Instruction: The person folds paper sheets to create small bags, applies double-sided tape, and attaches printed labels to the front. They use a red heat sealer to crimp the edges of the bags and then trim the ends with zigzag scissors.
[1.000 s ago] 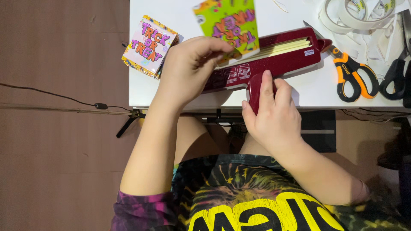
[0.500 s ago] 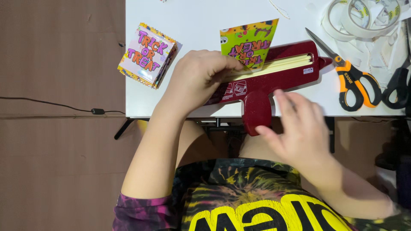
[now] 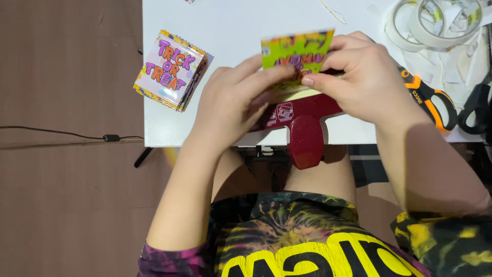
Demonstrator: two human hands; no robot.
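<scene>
A dark red heat sealer lies along the near edge of the white table, its handle hanging over my lap. A small green and yellow printed bag stands upright at the sealer's jaw. My left hand pinches the bag's lower left side and rests on the sealer. My right hand grips the bag's right side with its fingers curled over it. The lower part of the bag is hidden behind my fingers.
A stack of pink printed bags lies at the table's left. Orange-handled scissors and black-handled scissors lie at the right, with tape rolls behind them. A black cable runs across the brown floor.
My right hand has left the sealer's handle and risen to grip the bag. The bag has been lifted upright at the jaw, held by both hands.
</scene>
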